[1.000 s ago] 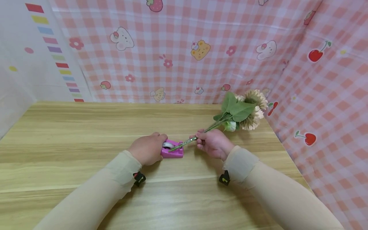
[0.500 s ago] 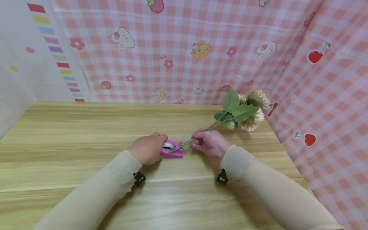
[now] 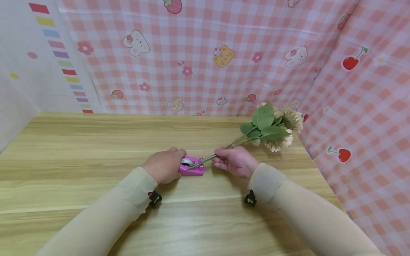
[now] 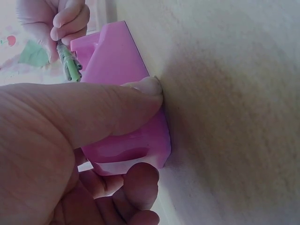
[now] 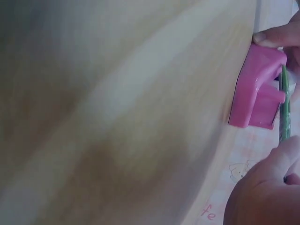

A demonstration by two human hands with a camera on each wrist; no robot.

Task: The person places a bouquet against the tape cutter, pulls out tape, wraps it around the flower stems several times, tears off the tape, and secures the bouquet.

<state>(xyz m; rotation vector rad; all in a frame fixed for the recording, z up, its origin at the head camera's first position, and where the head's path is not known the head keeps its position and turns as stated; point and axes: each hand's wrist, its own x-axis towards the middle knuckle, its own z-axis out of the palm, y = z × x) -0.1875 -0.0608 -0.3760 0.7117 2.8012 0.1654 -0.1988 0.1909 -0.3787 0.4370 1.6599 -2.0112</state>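
My left hand [image 3: 164, 165] grips the left end of a pink tape dispenser [image 3: 194, 171] that stands on the table. In the left wrist view, the thumb lies along the dispenser's [image 4: 119, 61] side. A roll of tape [image 3: 186, 161] sits inside it. My right hand [image 3: 237, 161] pinches the stems of a flower bunch [image 3: 282, 124] between thumb and fingers. The blossoms are pale cream, with large green leaves, and point to the far right. The green stem ends [image 4: 71, 68] reach over the top of the dispenser; whether they touch it I cannot tell.
A wood-grain table [image 3: 192, 220] spreads beneath both hands. Pink checked cloth [image 3: 198, 46] hangs behind it and along the right side. Black wrist cameras, such as the left one [image 3: 155, 198], hang under both wrists.
My right hand has turned the bunch, so its leaves and blossoms sit differently and slightly further right. The left hand and the tape dispenser have stayed in place.
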